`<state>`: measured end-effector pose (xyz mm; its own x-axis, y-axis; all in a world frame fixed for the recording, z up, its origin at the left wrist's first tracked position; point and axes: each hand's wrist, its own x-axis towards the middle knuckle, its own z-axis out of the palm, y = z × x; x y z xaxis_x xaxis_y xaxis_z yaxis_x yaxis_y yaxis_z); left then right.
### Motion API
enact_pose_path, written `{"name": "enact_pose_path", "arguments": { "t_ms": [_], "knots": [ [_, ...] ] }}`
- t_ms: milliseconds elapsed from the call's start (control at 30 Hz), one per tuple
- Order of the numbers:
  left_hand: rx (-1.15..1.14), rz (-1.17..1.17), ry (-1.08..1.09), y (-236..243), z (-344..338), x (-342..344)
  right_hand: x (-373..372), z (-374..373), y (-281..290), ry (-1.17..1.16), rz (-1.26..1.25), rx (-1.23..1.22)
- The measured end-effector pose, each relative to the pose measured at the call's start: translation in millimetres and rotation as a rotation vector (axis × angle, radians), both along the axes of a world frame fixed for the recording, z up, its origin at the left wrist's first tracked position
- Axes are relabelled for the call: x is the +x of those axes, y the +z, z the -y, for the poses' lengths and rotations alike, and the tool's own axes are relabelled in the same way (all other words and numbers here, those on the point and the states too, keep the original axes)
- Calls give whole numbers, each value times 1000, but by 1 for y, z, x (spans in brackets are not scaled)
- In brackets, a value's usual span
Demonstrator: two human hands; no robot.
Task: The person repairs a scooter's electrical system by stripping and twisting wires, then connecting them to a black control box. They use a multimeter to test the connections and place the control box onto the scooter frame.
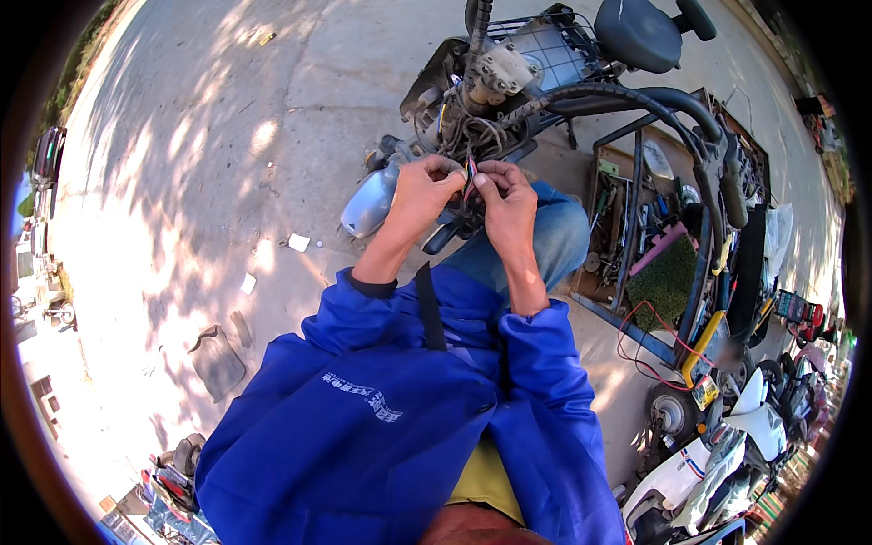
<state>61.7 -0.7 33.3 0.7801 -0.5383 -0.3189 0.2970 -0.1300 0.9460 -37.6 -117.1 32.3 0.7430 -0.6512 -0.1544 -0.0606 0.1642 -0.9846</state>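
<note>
Several thin coloured wires (470, 171), red, white and dark among them, run between my two hands. The fingertips of my left hand (425, 193) are pinched together on them from the left. From the right, the thumb and fingers of my right hand (510, 202) close on the same wires. Just beyond my hands, a tangle of dark cables (481, 136) hangs from the opened front of a vehicle, below a greasy metal part (498, 74). Left of the cables sits a silvery rounded housing (371, 200). My fingers hide where the wires meet.
Right of my knee (559, 232) stands a metal frame with a tool tray (607, 286) full of tools. A red cable (621, 338) loops beside it. Black curved tubes (627, 94) and a dark seat (639, 34) rise ahead. Parked scooters (677, 472) crowd the lower right.
</note>
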Motion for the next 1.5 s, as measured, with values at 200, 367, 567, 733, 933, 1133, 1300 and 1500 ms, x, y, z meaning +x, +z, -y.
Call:
{"name": "enact_pose_path", "arguments": {
  "t_ms": [200, 367, 567, 733, 933, 1133, 1300, 1500],
  "knots": [
    [108, 125, -28, 3, 1, 0, 0, -1, 0, -1, -16, -12],
    [8, 49, -10, 0, -1, -6, -1, -2, -5, -47, 40, 140],
    [12, 295, 12, -9, -3, -13, 0, -2, -6, -47, 44, 159],
    [82, 556, 11, 3, -2, -19, 1, -4, -6, -48, 51, 109],
    [332, 808, -38, 19, -6, -19, 0, -8, 2, -47, 28, -17],
    [399, 884, -69, 28, -5, -19, -2, -9, -1, -64, -5, -184],
    [345, 783, -46, 18, -1, -18, -2, -9, 3, -53, -36, -235],
    [47, 161, -8, 1, -3, -11, -2, -5, 0, -39, 13, -75]
  ]
}}
